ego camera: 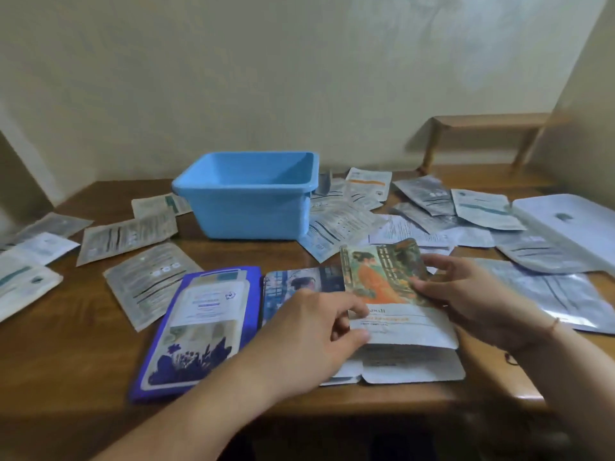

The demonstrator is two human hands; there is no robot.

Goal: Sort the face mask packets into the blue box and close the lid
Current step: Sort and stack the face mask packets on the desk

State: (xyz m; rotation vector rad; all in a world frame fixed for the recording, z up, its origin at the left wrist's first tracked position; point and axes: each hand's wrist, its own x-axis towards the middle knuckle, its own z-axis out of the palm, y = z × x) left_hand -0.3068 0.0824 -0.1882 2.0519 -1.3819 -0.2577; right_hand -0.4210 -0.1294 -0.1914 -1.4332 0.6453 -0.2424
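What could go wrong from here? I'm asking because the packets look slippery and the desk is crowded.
Both the left hand and right hand pinch the orange packet only at its edges, so it may slip. The blue box sits behind more loose packets, so reaching for it could sweep some off the table. The white lid lies partly on packets at the right, so lifting it may drag them along.

Cream wall [299, 78], wooden table [83, 354]
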